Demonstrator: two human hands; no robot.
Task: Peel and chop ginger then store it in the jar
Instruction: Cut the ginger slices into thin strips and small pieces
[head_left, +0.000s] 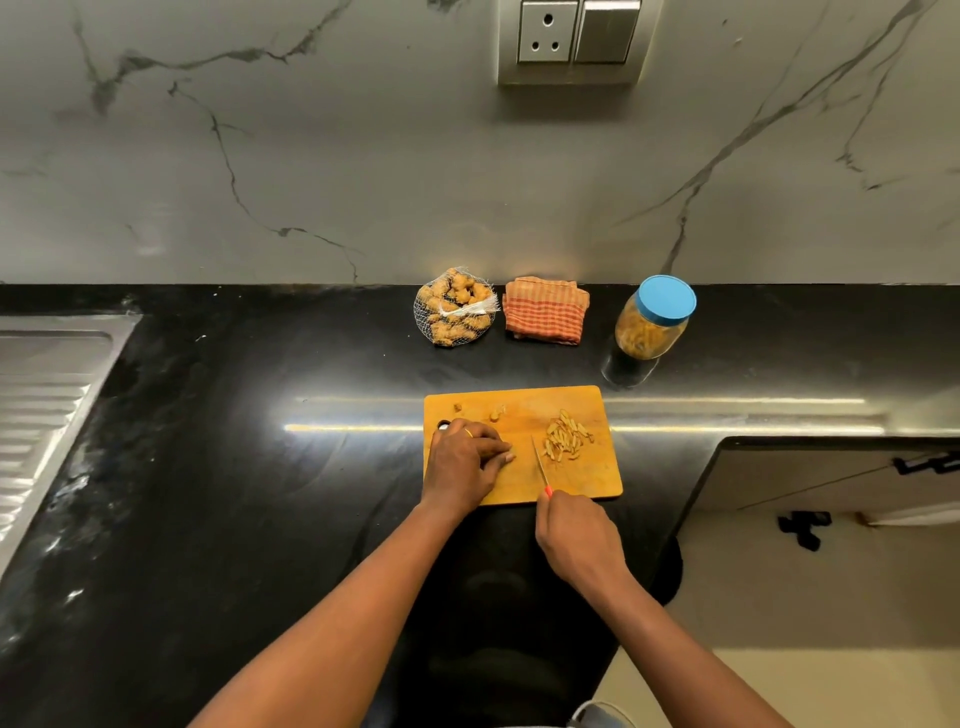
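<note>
A wooden cutting board lies on the black counter. My left hand presses down on the board's left part, its fingers curled over a piece of ginger that is mostly hidden. My right hand grips a small knife with a red handle; the blade points away from me, just right of my left fingertips. A pile of chopped ginger strips lies on the board's right part. Two small ginger bits sit near the board's far edge. The jar, blue lid on, stands behind on the right and holds ginger.
A net bag of whole ginger and a folded red checked cloth lie by the marble wall. A steel sink drainboard is at the far left. The counter ends on the right above a cabinet.
</note>
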